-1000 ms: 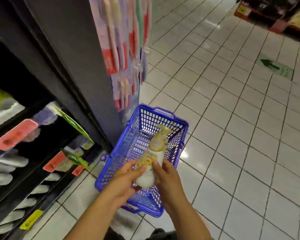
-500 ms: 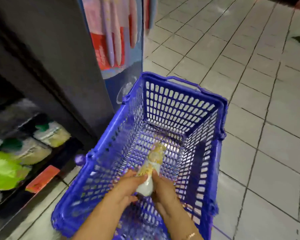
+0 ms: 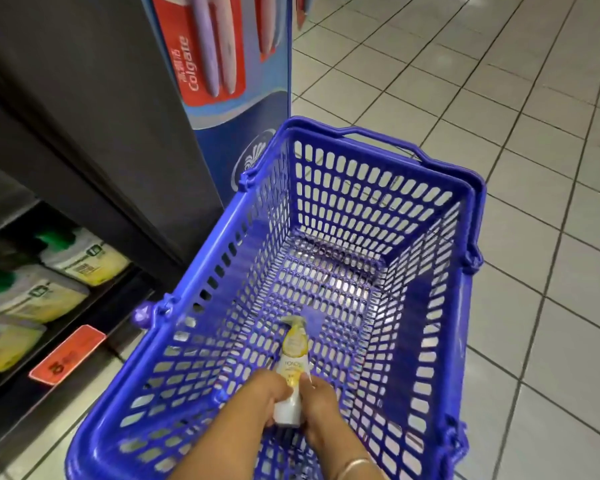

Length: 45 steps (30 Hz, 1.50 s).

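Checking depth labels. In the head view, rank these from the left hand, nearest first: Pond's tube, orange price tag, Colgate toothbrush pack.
1. Pond's tube: gripped by the left hand, inside the basket.
2. Orange price tag: bottom shelf edge, left of the basket.
3. Colgate toothbrush pack: hanging high, beyond the basket's far-left corner.

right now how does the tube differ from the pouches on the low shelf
The tube is slim; the pouches are broad and bulky. The left hand and right hand hold the tube inside the blue basket; the pouches sit untouched on the shelf. Both are partly yellow.
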### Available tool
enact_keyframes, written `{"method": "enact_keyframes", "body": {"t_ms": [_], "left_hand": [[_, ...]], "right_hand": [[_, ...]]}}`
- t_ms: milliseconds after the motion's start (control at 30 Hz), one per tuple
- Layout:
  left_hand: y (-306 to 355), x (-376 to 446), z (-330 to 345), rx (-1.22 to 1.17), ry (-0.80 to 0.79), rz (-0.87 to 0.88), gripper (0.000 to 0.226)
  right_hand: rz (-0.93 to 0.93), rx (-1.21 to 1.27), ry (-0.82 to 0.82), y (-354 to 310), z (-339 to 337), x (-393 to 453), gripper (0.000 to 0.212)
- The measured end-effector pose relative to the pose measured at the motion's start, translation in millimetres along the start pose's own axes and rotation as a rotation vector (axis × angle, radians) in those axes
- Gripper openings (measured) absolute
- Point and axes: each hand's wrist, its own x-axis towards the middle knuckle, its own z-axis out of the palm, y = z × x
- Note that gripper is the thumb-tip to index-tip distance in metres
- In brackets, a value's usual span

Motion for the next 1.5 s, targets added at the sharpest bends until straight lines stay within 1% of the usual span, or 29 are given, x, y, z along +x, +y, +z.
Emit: {"method": "enact_keyframes", "body": {"t_ms": [67,167,233,300,333,400,433,533,667,767,800,867,967,1000,1033,1067,1100,1167,1200,1233,1267,1367,1400,1433,1500], "left_hand": [[1,-3,-2,0.004,-0.035,0.018,0.032],[5,-5,-4,-0.019,-0.046,0.086,0.028],[8,-21,-8,-0.017,-0.061,0.126,0.024],[15,-49,-14,-0.037,-0.089,0.131,0.011],[18,-68,-19,-0.058,-0.101,0.139,0.010],[20,-110,-35,-0.087,-0.128,0.175,0.020],[20,-138,-46,-0.104,-0.132,0.202,0.021],[14,-225,-79,-0.186,-0.138,0.262,0.021],[-2,-349,-126,-0.285,-0.147,0.261,0.012],[-21,-452,-165,-0.365,-0.149,0.281,0.010],[-26,-492,-182,-0.413,-0.158,0.291,0.010],[-43,-541,-197,-0.476,-0.179,0.303,0.014],[-65,-607,-235,-0.598,-0.180,0.332,0.039],[-73,-623,-243,-0.634,-0.172,0.354,0.039],[-84,-638,-254,-0.648,-0.176,0.359,0.031],[-131,-675,-270,-0.795,-0.097,0.375,0.022],[-162,-696,-280,-0.912,-0.040,0.395,0.017],[-196,-710,-286,-1.060,0.035,0.409,0.016],[-221,-711,-285,-1.145,0.045,0.406,0.016],[-280,-727,-275,-1.311,0.115,0.393,0.016],[-324,-737,-263,-1.423,0.186,0.391,0.016],[-394,-748,-236,-1.682,0.272,0.339,0.015],[-473,-757,-208,-1.890,0.403,0.230,0.014],[-518,-763,-191,-2.021,0.459,0.171,0.014],[-556,-763,-176,-2.127,0.482,0.106,0.012]], "right_hand": [[-0.007,-0.050,0.042,2,-1,2,0.022],[0.004,-0.129,0.025,-2,-5,-4,0.009],[-0.024,-0.231,-0.005,-7,-11,-12,0.012],[-0.046,-0.344,-0.018,-15,-19,-30,0.013],[-0.057,-0.323,-0.022,-19,-24,-42,0.019],[-0.078,-0.262,-0.023,-30,-35,-79,0.034],[-0.078,-0.239,-0.029,-40,-41,-104,0.036],[-0.093,-0.180,-0.083,-73,-57,-190,0.029],[-0.097,-0.147,-0.153,-127,-78,-321,0.032],[-0.124,-0.139,-0.257,-168,-88,-431,0.033],[-0.120,-0.146,-0.290,-183,-89,-470,0.033],[-0.105,-0.143,-0.306,-191,-94,-518,0.030],[-0.116,-0.171,-0.313,-217,-83,-586,0.020],[-0.128,-0.196,-0.332,-218,-84,-600,0.016],[-0.128,-0.227,-0.344,-216,-83,-616,0.013],[-0.152,-0.333,-0.425,-211,-73,-661,0.012],[-0.144,-0.400,-0.472,-205,-63,-687,0.012],[-0.141,-0.531,-0.476,-191,-61,-697,0.015],[-0.147,-0.600,-0.486,-181,-63,-698,0.016],[-0.150,-0.724,-0.545,-159,-53,-726,0.016],[-0.153,-0.823,-0.582,-137,-50,-741,0.015],[-0.168,-1.067,-0.585,-106,-43,-748,0.009],[-0.195,-1.257,-0.663,-48,-23,-783,0.008],[-0.219,-1.418,-0.696,-9,-10,-804,0.008],[-0.241,-1.558,-0.762,26,10,-825,0.012]]}}
